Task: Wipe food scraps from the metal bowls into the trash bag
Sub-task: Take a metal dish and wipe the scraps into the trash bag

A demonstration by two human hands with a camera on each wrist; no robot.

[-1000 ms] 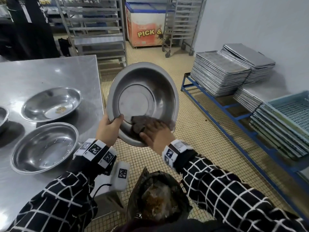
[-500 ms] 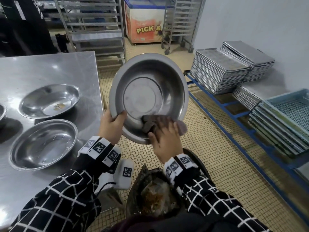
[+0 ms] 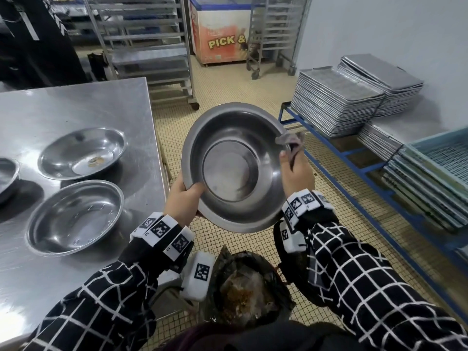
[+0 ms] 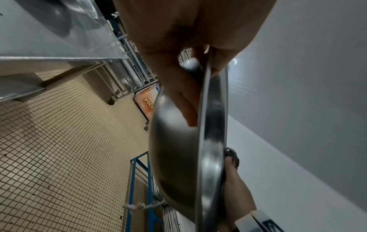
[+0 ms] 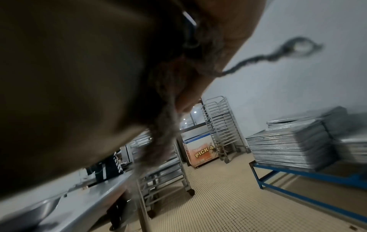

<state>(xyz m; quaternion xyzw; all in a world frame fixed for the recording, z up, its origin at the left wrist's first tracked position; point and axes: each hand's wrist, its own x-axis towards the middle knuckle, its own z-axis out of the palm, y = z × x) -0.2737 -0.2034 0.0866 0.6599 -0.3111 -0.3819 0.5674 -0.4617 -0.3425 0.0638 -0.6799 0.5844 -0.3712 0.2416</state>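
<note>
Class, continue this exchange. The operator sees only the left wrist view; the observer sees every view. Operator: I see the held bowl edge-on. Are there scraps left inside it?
Observer: The head view looks into the held bowl: bare metal, no scraps that I can make out.
Operator: Where is the trash bag?
Observer: The trash bag stands open below the held bowl, nearer the person, with brown scraps in it.
Operator: Is any bowl left to wipe?
Observer: Yes. On the table, the far bowl has a small patch of scraps in it.
</note>
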